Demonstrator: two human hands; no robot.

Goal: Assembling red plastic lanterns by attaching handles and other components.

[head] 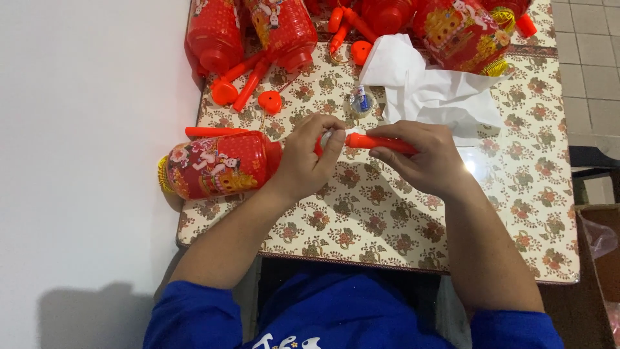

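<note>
Orange-red plastic marks the lantern handle (378,142), held level above the floral tabletop (387,232), just right of the red lantern (216,165) lying on its side. The handle is pinched by the right hand (423,158) along its shaft and by the left hand (307,158) at its tip. Uneven pressure could snap it, or the round lantern could roll off the edge beside it.

A red lantern (216,166) with gold trim and pictured figures lies on a cream, brown-flowered tablecloth (387,226), right of it an orange-red handle (378,141), farther off white plastic (429,90).
</note>
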